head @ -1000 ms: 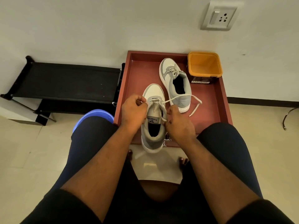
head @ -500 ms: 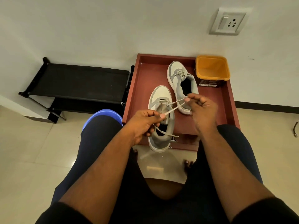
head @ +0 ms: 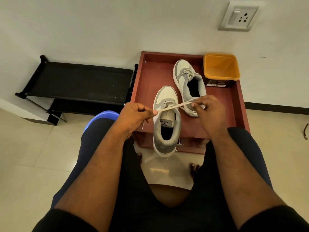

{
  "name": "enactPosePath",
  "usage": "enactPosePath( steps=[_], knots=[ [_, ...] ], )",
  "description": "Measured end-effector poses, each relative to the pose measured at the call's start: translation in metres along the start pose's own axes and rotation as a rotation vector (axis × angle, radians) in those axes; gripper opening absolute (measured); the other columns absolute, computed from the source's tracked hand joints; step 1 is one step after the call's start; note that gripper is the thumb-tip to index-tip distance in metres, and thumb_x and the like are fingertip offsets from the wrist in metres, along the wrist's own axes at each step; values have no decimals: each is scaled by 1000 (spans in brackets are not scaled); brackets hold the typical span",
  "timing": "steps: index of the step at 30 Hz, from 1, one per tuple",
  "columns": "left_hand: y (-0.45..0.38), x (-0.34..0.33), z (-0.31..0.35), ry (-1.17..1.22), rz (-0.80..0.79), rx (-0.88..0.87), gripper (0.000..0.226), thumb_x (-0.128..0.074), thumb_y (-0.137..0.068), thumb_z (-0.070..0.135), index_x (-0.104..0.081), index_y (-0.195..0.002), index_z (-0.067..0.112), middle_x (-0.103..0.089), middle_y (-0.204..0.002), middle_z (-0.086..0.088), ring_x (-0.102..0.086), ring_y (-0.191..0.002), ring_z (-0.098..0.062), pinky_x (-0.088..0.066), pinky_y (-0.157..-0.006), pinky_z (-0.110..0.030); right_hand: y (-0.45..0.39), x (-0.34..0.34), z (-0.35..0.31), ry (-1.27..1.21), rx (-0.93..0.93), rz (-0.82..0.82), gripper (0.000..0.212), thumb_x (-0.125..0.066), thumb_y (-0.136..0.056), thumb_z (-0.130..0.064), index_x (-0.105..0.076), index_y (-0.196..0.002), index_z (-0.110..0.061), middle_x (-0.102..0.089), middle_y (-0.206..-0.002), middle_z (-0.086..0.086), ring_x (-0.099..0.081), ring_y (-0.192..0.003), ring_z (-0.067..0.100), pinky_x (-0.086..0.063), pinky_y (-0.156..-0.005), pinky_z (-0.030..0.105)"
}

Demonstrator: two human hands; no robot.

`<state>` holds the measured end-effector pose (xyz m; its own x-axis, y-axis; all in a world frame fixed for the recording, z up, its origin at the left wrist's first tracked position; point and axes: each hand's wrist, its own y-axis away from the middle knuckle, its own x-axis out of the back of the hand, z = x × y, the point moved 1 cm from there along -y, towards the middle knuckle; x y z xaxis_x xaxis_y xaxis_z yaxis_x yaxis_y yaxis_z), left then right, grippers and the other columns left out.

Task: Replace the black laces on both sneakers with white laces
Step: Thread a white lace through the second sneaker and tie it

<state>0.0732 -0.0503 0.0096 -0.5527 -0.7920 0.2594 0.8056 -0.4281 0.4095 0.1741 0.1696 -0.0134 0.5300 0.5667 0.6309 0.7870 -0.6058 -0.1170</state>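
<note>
Hiding part of the far sneaker (head: 189, 81), the right hand (head: 207, 109) pinches the lace (head: 173, 106).

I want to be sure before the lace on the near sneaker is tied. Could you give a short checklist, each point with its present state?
1. Left hand pinches one lace end: ok.
2. Right hand pinches the other end: ok.
3. White lace is pulled taut between both hands, across the near sneaker: ok.
4. Near sneaker sits steady on the red tray: not ok, its heel overhangs the front edge.
5. Lace passes through every eyelet: cannot tell.
6. Far sneaker is already laced in white and tied: ok.
</note>
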Motion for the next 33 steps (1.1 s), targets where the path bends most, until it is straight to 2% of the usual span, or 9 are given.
enactPosePath(
  steps=[4,6,10,15,17,19,24,28,33],
  knots=[
    [4,-8,8,-22,-47,-50,23,-74,-82,18,-72,-89,-3,-62,-62,-1,-44,-36,4,-35,-47,-10,8,-7,-11,30,154,-240,52,-79,-77,-19,-62,-126,-21,-51,-133,-7,-47,-122,5,-41,-100,25],
    [7,-18,11,-37,-117,-78,19,-73,-83,15,-72,-90,-2,-62,-62,-4,-46,-36,5,-35,-44,-4,21,-22,-26,-122,212,-400,48,-79,-76,-15,-64,-122,-21,-61,-117,-17,-55,-111,-2,-45,-96,22],
    [1,-12,6,-62,-69,-73,18,-73,-83,19,-74,-90,3,-66,-64,-3,-48,-40,5,-37,-47,-7,18,-22,-20,-253,33,-242,20,-75,-81,-14,-74,-99,-22,-68,-83,-19,-67,-84,6,-55,-84,36],
    [-6,-15,3,-110,-92,-101,12,-74,-83,24,-74,-77,13,-69,-60,1,-45,-44,-1,-41,-47,-14,14,-19,-16,149,226,-320,50,-77,-76,-34,-64,-123,-32,-68,-111,-10,-53,-112,17,-40,-97,49],
    [-6,-22,5,-128,-126,-123,13,-73,-83,25,-75,-77,14,-68,-60,0,-47,-44,0,-41,-47,-12,20,-31,-22,-28,249,-393,47,-75,-75,-35,-65,-121,-33,-69,-110,-14,-59,-109,7,-43,-97,45],
    [-8,-24,5,-118,-92,-122,19,-72,-84,29,-74,-76,12,-68,-61,-1,-47,-43,1,-41,-47,-12,20,-38,-24,-246,166,-390,29,-76,-79,-19,-73,-106,-26,-70,-92,-20,-65,-92,-2,-49,-87,25],
    [-32,-29,-6,-263,181,-179,27,-68,-87,40,-67,-78,15,-67,-74,2,-59,-62,0,-51,-65,-24,4,-38,-19,-241,24,-145,14,-72,-85,-17,-76,-98,-16,-72,-90,-7,-66,-85,2,-50,-79,14],
    [-44,-48,-5,-373,44,-164,33,-70,-85,33,-69,-111,13,-64,-95,8,-61,-88,-9,-52,-82,-26,-12,-54,-21,-135,-10,-115,16,-67,-86,-18,-76,-98,-12,-74,-95,-1,-65,-89,7,-53,-85,25],
    [-58,-50,-12,-330,25,-77,21,-55,-92,15,-74,-97,7,-71,-85,-16,-65,-76,-21,-55,-74,-41,-24,-76,-21,126,2,-228,20,-61,-87,-24,-77,-96,-16,-75,-95,2,-66,-90,18,-52,-85,35]
  ],
)
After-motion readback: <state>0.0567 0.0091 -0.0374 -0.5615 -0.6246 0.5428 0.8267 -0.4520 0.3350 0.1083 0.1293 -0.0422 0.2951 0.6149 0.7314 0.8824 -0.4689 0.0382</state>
